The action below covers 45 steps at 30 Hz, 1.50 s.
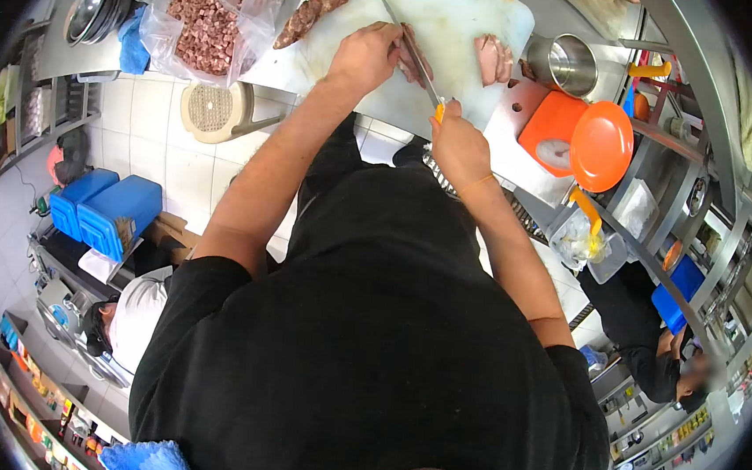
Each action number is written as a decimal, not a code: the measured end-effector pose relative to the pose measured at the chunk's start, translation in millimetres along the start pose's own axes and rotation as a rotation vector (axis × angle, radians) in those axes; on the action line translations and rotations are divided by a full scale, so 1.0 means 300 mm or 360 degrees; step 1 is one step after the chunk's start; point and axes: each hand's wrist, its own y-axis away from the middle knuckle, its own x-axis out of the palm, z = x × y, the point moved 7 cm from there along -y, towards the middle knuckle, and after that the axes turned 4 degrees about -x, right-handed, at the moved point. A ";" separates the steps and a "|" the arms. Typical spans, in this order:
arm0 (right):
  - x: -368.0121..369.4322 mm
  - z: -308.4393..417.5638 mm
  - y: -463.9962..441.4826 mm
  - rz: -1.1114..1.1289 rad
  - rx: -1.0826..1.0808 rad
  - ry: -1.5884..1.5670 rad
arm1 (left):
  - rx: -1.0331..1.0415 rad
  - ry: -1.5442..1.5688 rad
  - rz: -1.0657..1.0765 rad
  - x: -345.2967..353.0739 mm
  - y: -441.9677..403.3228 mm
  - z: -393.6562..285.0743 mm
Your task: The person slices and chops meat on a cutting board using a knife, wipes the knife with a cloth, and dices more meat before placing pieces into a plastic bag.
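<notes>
My right hand (462, 149) is closed round the yellow handle of a long kitchen knife (418, 60), its blade pointing away and to the left. The blade lies along a piece of meat (414, 63) on the white cutting board (356, 43). My left hand (368, 56) grips that piece from the left, its fingers close to the blade. A longer browned strip of meat (317, 9) rests at the board's left side. Several cut slices (493, 60) sit on the right part of the board.
Left of the board, a clear plastic bag (256, 13) holds diced meat (205, 27). On the right stand a metal pot (573, 65), an orange scale (548, 129) and an orange plate (602, 145). A stool (216, 112) is below. Two other people are behind, left and right.
</notes>
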 end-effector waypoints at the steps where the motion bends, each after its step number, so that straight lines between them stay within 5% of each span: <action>1: 0.023 -0.008 -0.028 -0.0002 0.0012 -0.0017 | -0.0005 -0.0001 0.0003 -0.003 0.001 -0.002; 13: -0.178 0.083 -0.068 0.0105 -0.0063 -0.0056 | -0.0072 0.0179 0.0035 -0.006 -0.001 0.022; 28: 0.035 0.016 -0.087 -0.0033 0.0039 -0.0082 | -0.0006 0.0057 0.0040 -0.012 -0.010 0.004; 38: -0.166 0.121 -0.063 0.0011 -0.0069 -0.0036 | -0.0034 0.0259 0.0089 -0.024 -0.003 0.031; 45: -0.077 0.075 0.021 0.0065 0.0059 0.0000 | 0.0097 0.0166 -0.0071 -0.024 -0.004 0.029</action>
